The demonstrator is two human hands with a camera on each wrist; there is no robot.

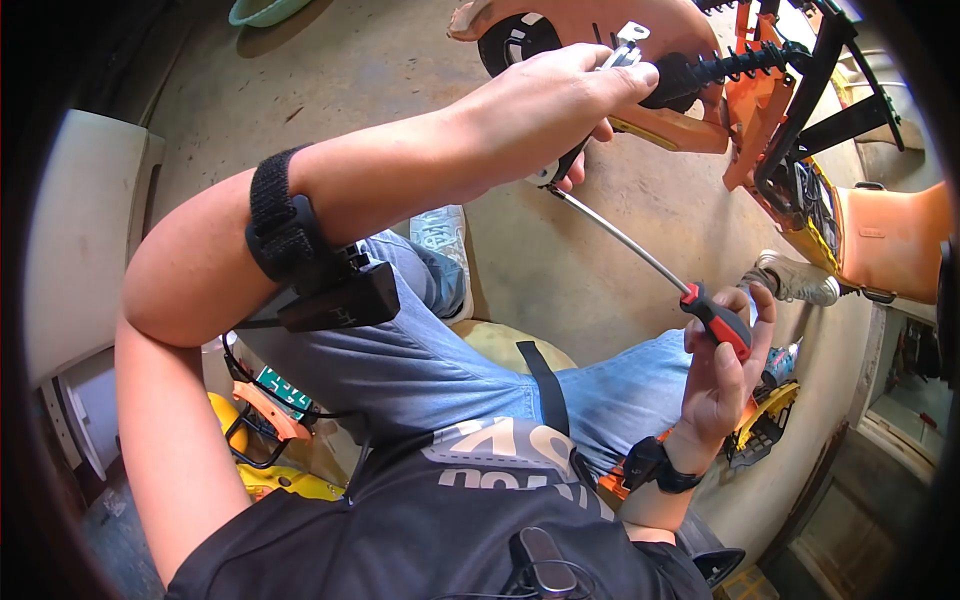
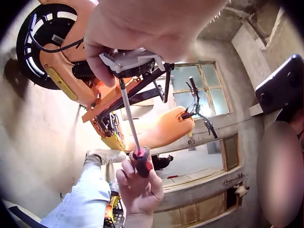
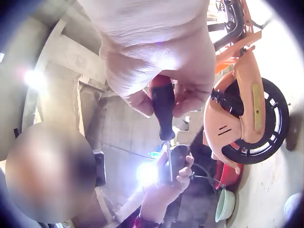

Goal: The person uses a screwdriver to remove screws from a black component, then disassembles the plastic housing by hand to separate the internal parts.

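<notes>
My left hand (image 1: 565, 95) grips a small part with a silvery metal bracket (image 1: 632, 35) and a dark body, held up in front of me. In the left wrist view the bracket (image 2: 128, 61) juts out past the fingers; the palm hides much of the part. My right hand (image 1: 728, 385) pinches the red and black handle of a screwdriver (image 1: 718, 318) between thumb and fingers. The long metal shaft slants up to the left, its tip right at the part's underside. From the right wrist view, the part's dark rounded side (image 3: 179, 156) shows beyond the screwdriver (image 3: 163, 107).
An orange two-wheeler (image 1: 775, 110) with exposed frame and springs lies beyond my hands. Yellow and orange pieces (image 1: 765, 420) lie by my right side, others (image 1: 290, 480) by my left. A pale green basin (image 1: 265, 10) is at the far left; a white cabinet (image 1: 85, 230) stands left.
</notes>
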